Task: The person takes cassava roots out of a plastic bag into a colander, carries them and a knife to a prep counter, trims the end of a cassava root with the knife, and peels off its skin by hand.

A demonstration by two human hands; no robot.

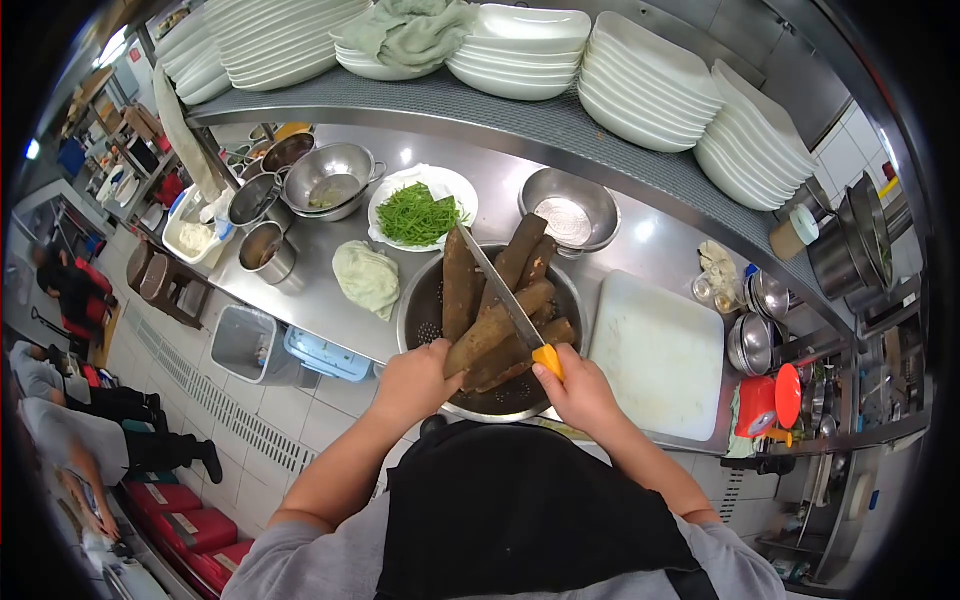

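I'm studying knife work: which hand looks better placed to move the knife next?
Probably the right hand, gripping the long, yellow-handled steel knife; the left hand holds a thick brown root by its near end.

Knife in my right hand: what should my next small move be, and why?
I'd probably lift the lighter brown root clear of the others first: the left hand is on its end, while the knife, held in the right hand, reaches across other roots crowded together in the perforated bowl.
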